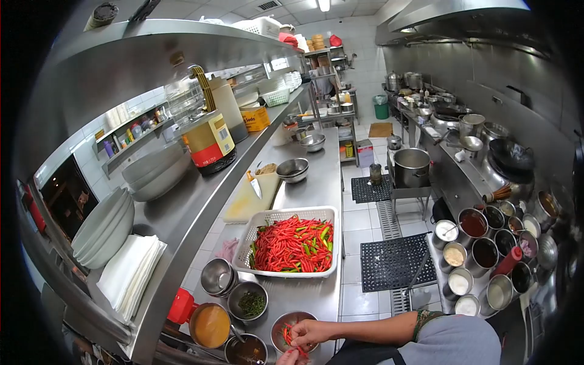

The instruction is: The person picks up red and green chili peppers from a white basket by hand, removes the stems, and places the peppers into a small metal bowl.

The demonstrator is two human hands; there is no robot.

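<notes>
My right hand (311, 333) reaches in from the right over a small steel bowl (277, 325) at the counter's near edge, its fingers pinching a red chili (286, 333). Only part of my left hand (291, 358) shows at the bottom edge, just below the right one. It grips another red chili (300, 351). A white plastic basket (267, 217) heaped with red chilies and a few green ones (293, 246) stands on the steel counter just beyond the bowl.
Around the bowl stand steel bowls of green stems (250, 303), orange sauce (210, 326) and dark sauce (246, 351), plus stacked steel bowls (218, 277). A cutting board with a knife (249, 198) lies farther back. On the right are seasoning pots (474, 224) and floor mats (394, 261).
</notes>
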